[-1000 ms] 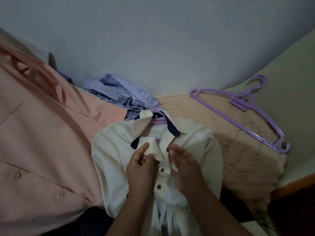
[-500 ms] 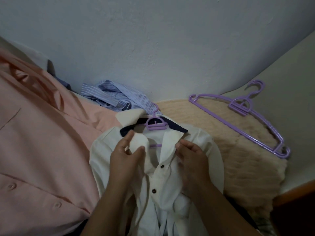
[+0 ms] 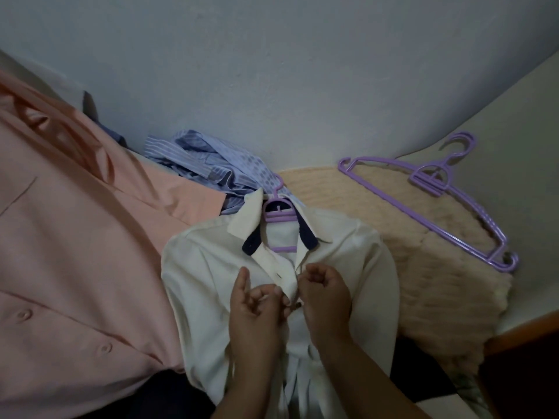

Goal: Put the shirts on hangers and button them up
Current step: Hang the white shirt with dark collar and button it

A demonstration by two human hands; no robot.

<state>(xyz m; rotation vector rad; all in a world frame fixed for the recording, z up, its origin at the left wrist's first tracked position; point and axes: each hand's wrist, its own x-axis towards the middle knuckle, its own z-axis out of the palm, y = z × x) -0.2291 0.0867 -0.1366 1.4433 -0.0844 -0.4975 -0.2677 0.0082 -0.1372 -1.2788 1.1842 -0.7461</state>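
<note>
A plain cream cotton shirt [image 3: 211, 267] with a navy-lined collar lies under the fingers [image 3: 266, 293]; a dark button shows between the fingertips. Just beyond them, inside the collar, sits a lilac plastic hanger [image 3: 278, 211]. Left of the fingers spreads a plain salmon-pink button-up shirt [image 3: 75, 267]. Farther beyond lies a crumpled blue shirt with white stripes [image 3: 199, 160]. Right of the fingers, a second lilac plastic hanger [image 3: 453, 204] rests on a fluffy beige rug [image 3: 438, 297].

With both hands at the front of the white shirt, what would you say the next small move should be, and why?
Probably push the dark button through its hole. The white shirt already sits on its purple hanger, and the left hand and right hand pinch the two placket edges together there, with the front above still open.
</note>
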